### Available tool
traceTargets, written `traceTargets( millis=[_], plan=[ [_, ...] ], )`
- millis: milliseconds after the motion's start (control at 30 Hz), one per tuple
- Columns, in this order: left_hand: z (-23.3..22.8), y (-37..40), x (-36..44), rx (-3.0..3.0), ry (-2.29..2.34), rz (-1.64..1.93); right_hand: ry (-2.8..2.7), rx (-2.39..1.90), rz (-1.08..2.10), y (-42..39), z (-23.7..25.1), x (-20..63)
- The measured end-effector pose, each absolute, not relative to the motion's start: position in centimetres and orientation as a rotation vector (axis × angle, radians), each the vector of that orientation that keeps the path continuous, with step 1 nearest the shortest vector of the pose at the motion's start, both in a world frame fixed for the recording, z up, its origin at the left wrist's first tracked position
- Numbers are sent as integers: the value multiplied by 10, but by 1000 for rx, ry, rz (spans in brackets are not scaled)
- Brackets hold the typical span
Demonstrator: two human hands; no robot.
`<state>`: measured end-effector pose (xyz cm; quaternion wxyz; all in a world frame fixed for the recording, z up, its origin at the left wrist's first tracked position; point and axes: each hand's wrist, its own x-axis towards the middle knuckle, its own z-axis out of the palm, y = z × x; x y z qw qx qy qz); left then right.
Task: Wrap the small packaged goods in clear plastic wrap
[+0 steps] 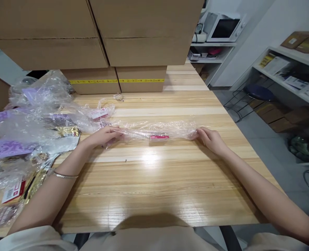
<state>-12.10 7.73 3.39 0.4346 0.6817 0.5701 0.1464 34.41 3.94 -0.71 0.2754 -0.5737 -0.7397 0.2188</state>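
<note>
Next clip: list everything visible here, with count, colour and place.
Clear crumpled plastic bag: one, transparent with a red label, stretched between both hands at table centre.
Pile of plastic wrappers and packets: many, clear, purple, gold, red-white, table's left side.
Wooden table: one, light striped wood.
Brown cardboard boxes: several, stacked at the table's far edge.
White shelves: right, holding boxes.
White microwave: one, far shelf.
Silver bracelet: one, left wrist.
Left hand: grips the bag's left end.
Right hand: grips the right end.
</note>
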Motion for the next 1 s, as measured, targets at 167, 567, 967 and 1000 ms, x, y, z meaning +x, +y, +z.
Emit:
traceTargets(
  millis=[167,567,967,1000],
  plan=[
    [38,89,-104,1556,1451,332,-2004,-1882,361,68,-3,341],
    [21,129,-83,1964,1888,261,-2024,-2391,25,105,4,336],
    [-5,70,21,2545,1390,243,-2438,-1623,303,68,-19,254],
    [-10,72,19,2517,1439,172,-2432,-1678,328,71,-23,259]
  ],
)
